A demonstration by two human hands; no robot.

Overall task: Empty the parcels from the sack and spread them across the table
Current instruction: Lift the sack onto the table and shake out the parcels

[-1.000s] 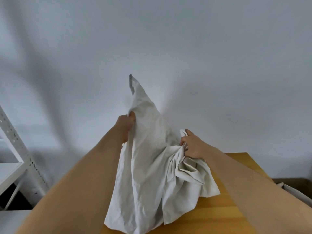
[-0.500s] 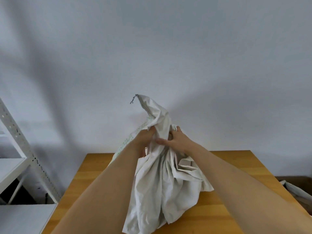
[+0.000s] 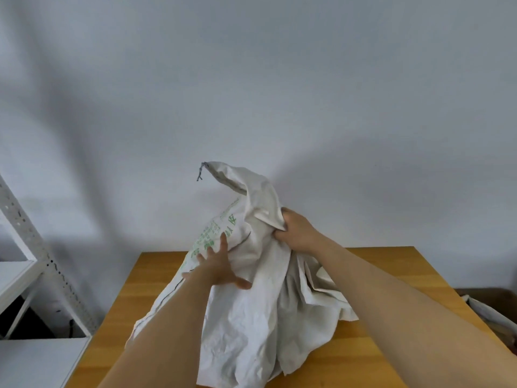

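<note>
**Sack heaped on the table**

We see the white sack (image 3: 251,317) crumpled on the wooden table (image 3: 391,354). Our right hand (image 3: 296,231) grips its bunched cloth; our left hand (image 3: 221,264) presses it with fingers (image 3: 223,240) spread. White shelving (image 3: 33,247) stands left; the sack's folds hide any parcels.

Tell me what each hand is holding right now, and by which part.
The right hand grips the sack by a bunched fold near its raised top. The left hand holds nothing; its spread fingers press against the sack's printed side.

Sack (image 3: 251,317) contents hidden; right hand (image 3: 296,231) fingers buried in folds.
</note>
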